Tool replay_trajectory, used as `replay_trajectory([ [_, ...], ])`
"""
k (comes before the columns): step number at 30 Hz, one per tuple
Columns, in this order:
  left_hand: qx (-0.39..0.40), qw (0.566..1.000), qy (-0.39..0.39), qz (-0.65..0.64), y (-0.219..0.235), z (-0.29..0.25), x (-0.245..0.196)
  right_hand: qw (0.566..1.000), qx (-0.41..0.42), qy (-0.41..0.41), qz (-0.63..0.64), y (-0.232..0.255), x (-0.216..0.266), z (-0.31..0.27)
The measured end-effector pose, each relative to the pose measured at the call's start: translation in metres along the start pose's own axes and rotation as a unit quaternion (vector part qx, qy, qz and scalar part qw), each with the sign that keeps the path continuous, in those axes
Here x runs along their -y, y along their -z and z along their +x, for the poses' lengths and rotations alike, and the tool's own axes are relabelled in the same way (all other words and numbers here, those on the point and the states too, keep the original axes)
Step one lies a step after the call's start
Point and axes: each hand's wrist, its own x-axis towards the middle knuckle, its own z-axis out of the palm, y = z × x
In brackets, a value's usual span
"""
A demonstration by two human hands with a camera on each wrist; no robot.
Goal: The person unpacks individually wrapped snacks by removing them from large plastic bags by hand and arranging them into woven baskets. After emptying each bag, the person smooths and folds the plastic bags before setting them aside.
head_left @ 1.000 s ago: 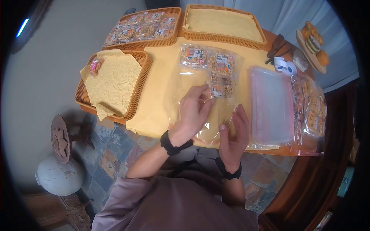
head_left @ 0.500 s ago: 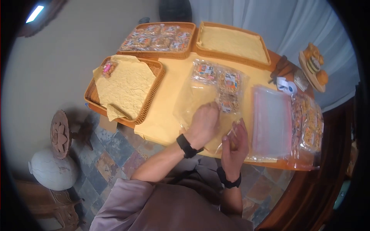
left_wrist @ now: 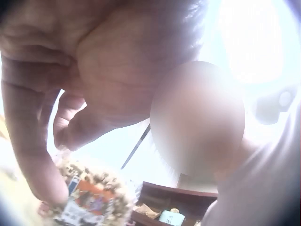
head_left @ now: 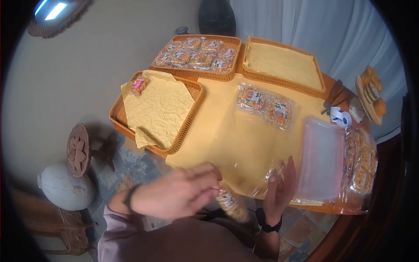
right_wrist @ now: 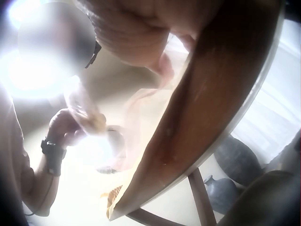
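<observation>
Pack point(head_left: 230, 204) of nutty snack hangs tilted from the left hand point(head_left: 174, 192), which pinches one end of its wrapper between thumb and fingers, just off the front of the desk point(right_wrist: 197, 103) and before the person's torso. It is blurred in the head view; the left wrist view shows an orange label on it.

The right hand point(head_left: 281, 190) is at the desk's front edge, fingers fairly straight and thumb apart, against the near end of a clear bag point(head_left: 244, 153) spread on yellow paper point(head_left: 209, 105). Two similar packs point(head_left: 279, 111) lie side by side at the bag's far end; whether both are inside is unclear. Right of the bag is a stack of pink-edged sleeves point(head_left: 322, 157), then more wrapped snacks point(head_left: 362, 161). Behind, a basket point(head_left: 238, 56) holds rows of packs.
</observation>
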Motion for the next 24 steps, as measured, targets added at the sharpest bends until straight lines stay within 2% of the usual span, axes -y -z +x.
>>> replay_trajectory([
  [1,0.012,0.997,0.013,-0.073,0.022,0.002,-0.002,1.0,-0.003,0.001,0.001,-0.001,-0.001,0.0],
  [2,-0.018,0.992,0.049,-0.116,0.041,0.007,-0.005,1.0,-0.007,0.003,0.002,-0.002,-0.001,-0.001],
  [3,-0.076,0.985,0.031,-0.15,0.051,0.016,0.002,1.0,-0.005,0.004,0.004,-0.003,-0.001,-0.001],
  [4,-0.134,0.967,0.06,-0.21,0.06,0.028,0.011,1.0,-0.006,0.0,-0.001,-0.003,-0.002,-0.001],
  [5,-0.174,0.964,0.087,-0.181,0.074,0.045,0.02,1.0,-0.008,-0.004,-0.006,-0.003,-0.002,0.0],
  [6,-0.214,0.959,0.049,-0.182,0.085,0.067,0.036,1.0,-0.009,-0.001,-0.004,-0.003,-0.003,0.0],
  [7,-0.25,0.954,0.045,-0.16,0.093,0.092,0.055,1.0,-0.011,-0.001,-0.01,-0.002,-0.004,0.0],
  [9,-0.326,0.943,0.005,-0.069,0.1,0.14,0.092,1.0,-0.013,0.002,-0.014,-0.002,-0.006,0.0],
  [11,-0.364,0.931,0.005,0.015,0.109,0.18,0.136,1.0,-0.018,0.001,-0.026,-0.002,-0.007,-0.001],
  [12,-0.365,0.931,0.003,0.016,0.109,0.19,0.15,0.999,-0.019,0.004,-0.025,-0.001,-0.008,-0.001],
  [14,-0.353,0.909,0.062,0.214,0.108,0.206,0.172,0.999,-0.018,0.02,-0.037,-0.001,-0.01,-0.001],
  [15,-0.353,0.909,0.063,0.212,0.103,0.204,0.186,0.999,-0.018,0.019,-0.039,0.001,-0.01,-0.001],
  [17,-0.217,0.937,0.005,0.272,0.098,0.195,0.203,0.998,-0.013,0.03,-0.052,0.001,-0.01,-0.001],
  [20,-0.232,0.932,-0.001,0.28,0.09,0.187,0.209,0.999,-0.014,0.027,-0.034,-0.002,-0.006,-0.001],
  [21,-0.198,0.944,0.071,0.255,0.092,0.188,0.196,0.999,-0.012,0.023,-0.035,-0.002,-0.005,-0.002],
  [22,-0.197,0.944,0.075,0.253,0.09,0.192,0.191,0.999,-0.012,0.023,-0.043,-0.003,-0.004,-0.002],
  [24,-0.202,0.936,-0.06,0.284,0.084,0.202,0.187,0.998,-0.01,0.025,-0.055,-0.003,-0.004,-0.001],
])
